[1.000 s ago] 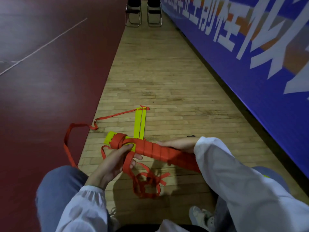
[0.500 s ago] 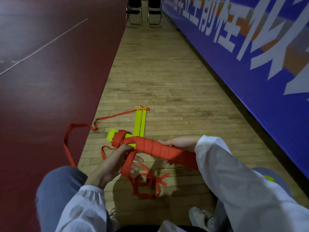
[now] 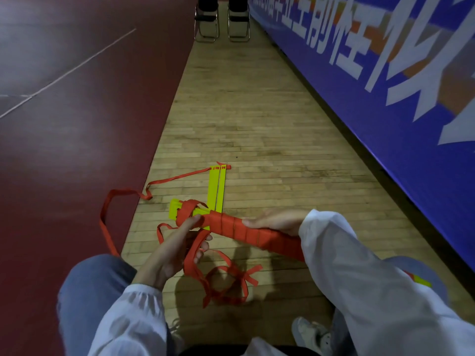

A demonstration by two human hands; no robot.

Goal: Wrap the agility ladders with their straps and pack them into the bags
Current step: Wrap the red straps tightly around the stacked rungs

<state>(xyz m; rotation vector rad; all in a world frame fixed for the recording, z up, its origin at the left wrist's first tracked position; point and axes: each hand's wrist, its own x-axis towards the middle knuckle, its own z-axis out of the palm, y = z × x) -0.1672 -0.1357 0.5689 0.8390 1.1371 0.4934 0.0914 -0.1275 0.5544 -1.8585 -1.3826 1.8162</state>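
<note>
while the person is sitting low with both knees up, a pale sneaker (image 3: 311, 332) is showing nearest, between legs in soft blue denim, and two loose white sleeves are reaching forward. just past the knees a tangle of flat red strap (image 3: 226, 286) is lying on the floor in loops, with two cut ends sticking out. the left hand (image 3: 174, 253) is curling its fingers round one band of this strap, which is running across the palm, and its thumb is pressing up against the ladder bundle (image 3: 257, 232). this bundle is a long, narrow stack of rungs, held off the floor between the two hands; the red webbing is covering most of it in tight, even turns. the right hand (image 3: 277, 222) is gripping the wrapped part, the thumb lying along the top and the other fingers closing round the far side. at the left end the bare yellow rung ends (image 3: 176, 210) are sticking out, smooth flat plastic, with one looser turn of strap crossing them. beyond, two more yellow rungs (image 3: 217, 187) are lying flat, side by side, on the wooden floor (image 3: 257, 119), joined at their far tips by the strap, which is trailing left in a thin twisted line and a big loop onto the dark red court surface (image 3: 77, 137). a glossy blue banner (image 3: 385, 104) with large white characters is running along the right, and two metal-framed chairs (image 3: 221, 24) are standing farthest away.
</note>
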